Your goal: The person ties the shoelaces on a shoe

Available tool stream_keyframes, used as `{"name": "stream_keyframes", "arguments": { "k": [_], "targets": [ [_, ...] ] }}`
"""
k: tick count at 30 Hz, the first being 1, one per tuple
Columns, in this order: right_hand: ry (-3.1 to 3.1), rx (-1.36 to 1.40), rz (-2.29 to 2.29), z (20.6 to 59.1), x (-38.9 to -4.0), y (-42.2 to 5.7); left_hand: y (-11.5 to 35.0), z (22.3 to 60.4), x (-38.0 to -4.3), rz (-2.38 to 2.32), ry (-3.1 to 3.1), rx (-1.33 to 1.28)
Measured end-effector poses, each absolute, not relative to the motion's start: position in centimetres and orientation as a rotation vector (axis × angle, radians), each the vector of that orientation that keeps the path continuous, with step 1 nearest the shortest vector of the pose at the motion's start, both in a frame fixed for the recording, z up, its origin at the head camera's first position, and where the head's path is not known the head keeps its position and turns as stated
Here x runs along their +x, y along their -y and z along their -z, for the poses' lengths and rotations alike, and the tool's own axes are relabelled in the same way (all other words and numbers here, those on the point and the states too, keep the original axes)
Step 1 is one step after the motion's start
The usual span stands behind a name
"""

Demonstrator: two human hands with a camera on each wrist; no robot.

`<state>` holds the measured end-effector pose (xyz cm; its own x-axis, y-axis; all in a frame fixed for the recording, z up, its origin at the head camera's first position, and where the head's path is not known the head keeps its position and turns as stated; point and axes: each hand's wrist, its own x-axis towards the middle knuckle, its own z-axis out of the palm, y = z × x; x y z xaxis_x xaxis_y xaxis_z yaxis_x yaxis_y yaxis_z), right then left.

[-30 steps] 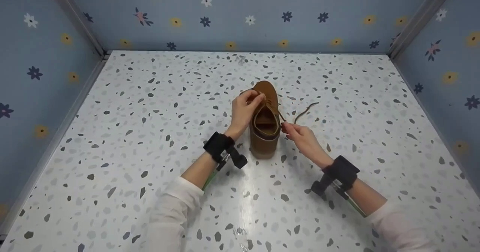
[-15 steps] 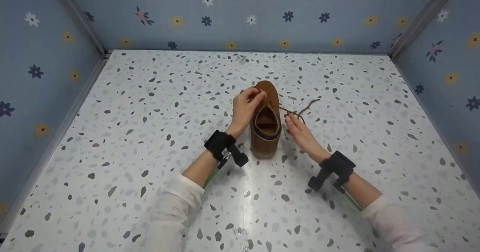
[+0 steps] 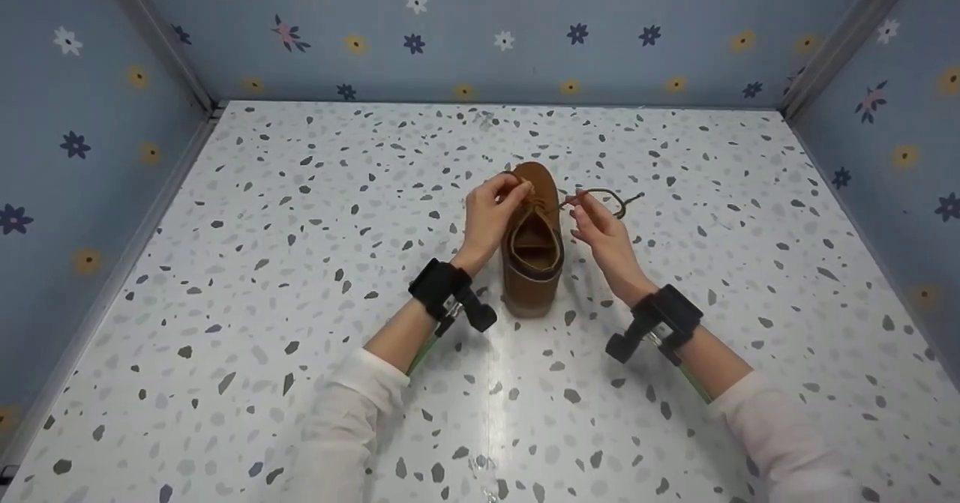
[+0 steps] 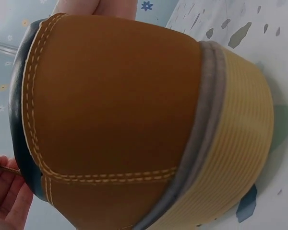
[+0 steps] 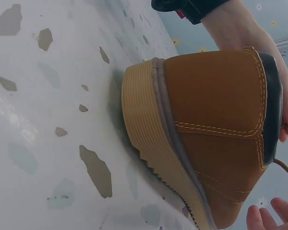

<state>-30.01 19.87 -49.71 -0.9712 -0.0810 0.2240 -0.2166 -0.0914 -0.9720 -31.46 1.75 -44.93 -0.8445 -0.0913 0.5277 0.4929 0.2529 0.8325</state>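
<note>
- Shoe [image 4: 115,105], 1, upright on speckled tabletop [image 3: 720,278], well apart from far and side edges; broad room both sides.
- Brown upper, 2-row pale stitching, ribbed tan sole.
- Left hand [image 3: 489,220]: pinching lace [image 3: 602,190].
- Right hand [image 3: 609,242]: apparently pinching lace, fingertips blurred.

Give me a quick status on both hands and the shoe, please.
Left hand pinching lace over shoe; right hand pinching lace beside it. Shoe upright, toe pointing away. No obstruction seen.

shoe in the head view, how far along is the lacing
Looks done: the lace is threaded across the front of the shoe. In hand: the right hand holds one strand; the left hand pinches, apparently at the other. Remaining: probably tying, since no finished bow shows.
</note>
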Motion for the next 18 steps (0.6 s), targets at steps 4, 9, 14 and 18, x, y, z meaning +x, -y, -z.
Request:
{"name": "stream_keyframes", "arguments": {
  "k": [4, 9, 14, 18],
  "targets": [
    [2.023, 0.36, -2.232, 49.4, -30.4, -19.7, -1.8, 44.9, -31.6, 1.616, 2.061, -0.351],
    [1.928, 0.404, -2.28, 49.1, -31.1, -19.7, -1.7, 44.7, -31.3, 1.635, 2.059, -0.365],
    [1.88, 0.438, -2.273, 49.1, -32.0, -19.7, -1.7, 44.8, -31.5, 1.643, 2.063, -0.393],
    [1.91, 0.407, -2.216, 49.3, -33.0, -19.7, -1.7, 45.1, -31.9, 1.649, 2.074, -0.396]
  ]
}}
